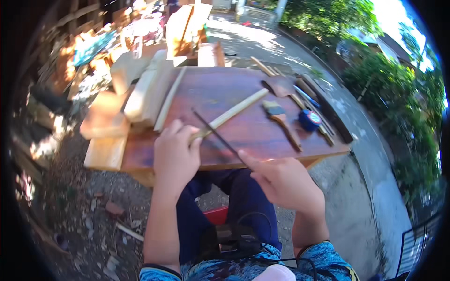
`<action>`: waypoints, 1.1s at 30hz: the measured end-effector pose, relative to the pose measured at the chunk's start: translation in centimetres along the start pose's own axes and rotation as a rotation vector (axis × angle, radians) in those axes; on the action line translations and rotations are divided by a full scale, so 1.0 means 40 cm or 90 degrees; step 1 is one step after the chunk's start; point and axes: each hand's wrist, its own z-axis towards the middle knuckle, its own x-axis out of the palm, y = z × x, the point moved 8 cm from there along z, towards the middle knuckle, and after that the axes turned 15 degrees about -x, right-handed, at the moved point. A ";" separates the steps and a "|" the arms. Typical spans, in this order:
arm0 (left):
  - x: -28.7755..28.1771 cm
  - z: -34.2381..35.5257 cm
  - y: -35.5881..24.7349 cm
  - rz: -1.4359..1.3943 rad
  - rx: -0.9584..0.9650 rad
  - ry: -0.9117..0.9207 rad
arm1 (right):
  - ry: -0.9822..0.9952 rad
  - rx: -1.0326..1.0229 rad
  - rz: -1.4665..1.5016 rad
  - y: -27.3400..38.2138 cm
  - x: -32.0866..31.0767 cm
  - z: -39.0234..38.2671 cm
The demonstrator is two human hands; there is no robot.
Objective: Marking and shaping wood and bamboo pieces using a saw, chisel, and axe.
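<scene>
My left hand [177, 152] is closed around the near end of a pale wooden stick [239, 108], which slants away to the right over the table. In my right hand [288, 182] is a long, thin, dark file-like tool [216, 134]; its handle is hidden in my fist. The tool lies across the stick just right of my left fingers, and its tip points away to the far left. Blur hides whether its edge is toothed or smooth.
Beneath is a reddish-brown wooden table [211, 84]. Wooden blocks [147, 91] and a thin strip [171, 98] line its left side. To the right lie a paintbrush [283, 124], a round blue item [309, 120], a broad-headed tool [280, 86] and a dark bar [333, 114].
</scene>
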 end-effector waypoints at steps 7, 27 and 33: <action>-0.004 0.006 -0.026 0.003 -0.024 0.054 | 0.012 0.012 -0.016 -0.026 0.021 -0.002; 0.145 0.117 0.312 0.028 0.029 0.196 | 0.011 0.008 0.010 -0.025 0.034 -0.048; 0.166 0.159 0.400 -0.005 0.031 0.203 | -0.016 -0.002 -0.001 -0.056 0.046 -0.051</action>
